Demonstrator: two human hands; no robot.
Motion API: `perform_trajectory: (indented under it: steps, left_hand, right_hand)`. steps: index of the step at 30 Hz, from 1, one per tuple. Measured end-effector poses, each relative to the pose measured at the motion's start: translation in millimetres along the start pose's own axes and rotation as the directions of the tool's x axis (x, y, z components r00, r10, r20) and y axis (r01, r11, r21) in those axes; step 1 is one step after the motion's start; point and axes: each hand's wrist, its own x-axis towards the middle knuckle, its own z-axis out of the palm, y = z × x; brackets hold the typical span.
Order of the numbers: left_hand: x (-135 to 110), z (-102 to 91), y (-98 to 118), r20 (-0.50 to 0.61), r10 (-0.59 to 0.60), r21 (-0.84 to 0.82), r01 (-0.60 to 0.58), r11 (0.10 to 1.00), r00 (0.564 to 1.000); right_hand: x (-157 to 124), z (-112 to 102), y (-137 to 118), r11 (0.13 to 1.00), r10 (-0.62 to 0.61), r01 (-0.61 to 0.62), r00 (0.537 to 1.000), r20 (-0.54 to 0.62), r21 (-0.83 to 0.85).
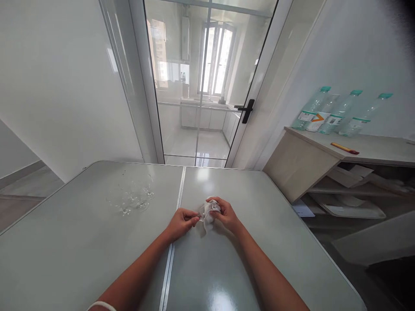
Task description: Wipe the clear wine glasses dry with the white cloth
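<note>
My left hand (184,223) is closed in a pinch on what looks like the stem of a clear wine glass (201,214), just right of the table's seam. Wrapped about the glass is a crumpled white cloth (209,222), and my right hand (226,213) grips it with thumb and fingers. Hand and cloth hide most of the glass bowl. A loose end of the cloth hangs down toward the tabletop. Over on the left half of the table is a group of several clear wine glasses (132,201); their outlines are faint.
The pale grey table (81,250) has a metal strip down its middle. Behind it is a framed glass door (201,86) with a black handle (248,111). At right, a wooden shelf unit (304,160) carries several plastic bottles (337,114) and a yellow-and-red stick-shaped item (344,148).
</note>
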Motion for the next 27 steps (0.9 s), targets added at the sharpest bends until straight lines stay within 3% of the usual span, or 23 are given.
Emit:
perform_trajectory:
  steps: [4, 8, 11, 14, 16, 19, 23, 25, 27]
  left_hand:
    - [2, -2.4, -2, 0.046, -0.076, -0.148, 0.082, 0.986, 0.996]
    - [2, -0.6, -7, -0.045, -0.021, -0.065, 0.018, 0.998, 0.999]
    - [-1, 0.5, -12, -0.166, 0.179, 0.182, -0.148, 0.972, 0.97]
    - [-4, -0.6, -21, -0.194, 0.45, 0.487, -0.312, 0.816, 0.872]
    - [-5, -1.6, -25, -0.166, 0.555, 0.616, -0.354, 0.704, 0.815]
    - [-4, -0.7, -26, -0.164, 0.591, 0.665, -0.354, 0.657, 0.79]
    - [-3, 4.6, -18, -0.211, 0.481, 0.525, -0.316, 0.79, 0.851]
    - [-4, 5.7, -13, -0.192, 0.43, 0.461, -0.306, 0.833, 0.882]
    - [-4, 4.0, -9, -0.161, 0.425, 0.445, -0.319, 0.837, 0.891]
  right_hand:
    - [3, -3, 3, 0.982, -0.101, 0.082, 0.989, -0.105, -0.171]
    - [2, 5, 3, 0.984, -0.115, 0.101, 0.989, -0.092, -0.145]
    - [0, 8, -1, 0.98, -0.13, 0.13, 0.991, 0.011, -0.153]
    - [-1, 6, -7, 0.95, -0.15, 0.175, 0.982, 0.115, -0.258]
    - [-2, 5, -8, 0.943, -0.145, 0.173, 0.983, 0.116, -0.284]
    - [0, 7, -6, 0.981, -0.124, 0.117, 0.991, -0.039, -0.156]
    - [4, 13, -4, 0.965, -0.001, 0.1, 0.927, -0.375, 0.243]
    - [4, 13, -4, 0.918, 0.09, 0.077, 0.916, -0.392, 0.39]
    - [3, 9, -4, 0.895, 0.139, -0.013, 0.958, -0.251, 0.445]
